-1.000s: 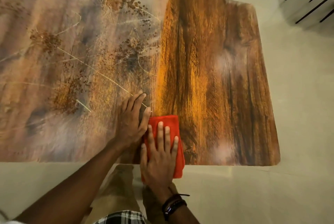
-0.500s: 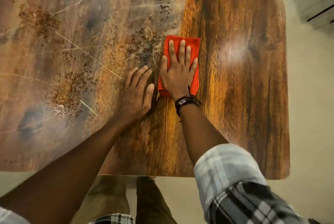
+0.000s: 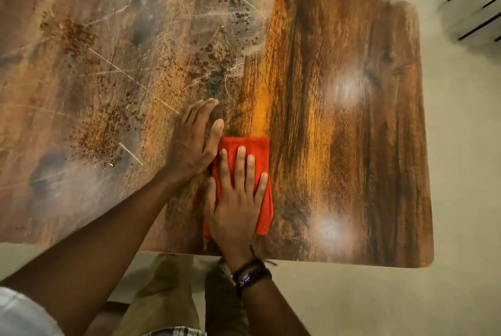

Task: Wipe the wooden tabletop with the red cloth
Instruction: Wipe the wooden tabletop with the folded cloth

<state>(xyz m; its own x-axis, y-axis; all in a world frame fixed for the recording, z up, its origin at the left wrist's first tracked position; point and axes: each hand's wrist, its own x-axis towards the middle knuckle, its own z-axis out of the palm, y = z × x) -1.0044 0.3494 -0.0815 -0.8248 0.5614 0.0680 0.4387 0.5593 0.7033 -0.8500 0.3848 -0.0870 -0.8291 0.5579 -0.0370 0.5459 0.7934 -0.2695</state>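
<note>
On the tabletop [image 3: 339,118], flat right hand [image 3: 235,205] presses red cloth [image 3: 257,151].

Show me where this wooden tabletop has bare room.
Bare: the broad stretch of wooden tabletop between the folded red cloth and the right edge, and the pale patterned half left of the left hand. Crowded: the near middle, where the right hand presses the cloth.

Red cloth [image 3: 260,145] partly under right hand [image 3: 235,208]; tabletop [image 3: 352,124] cropped left.
</note>
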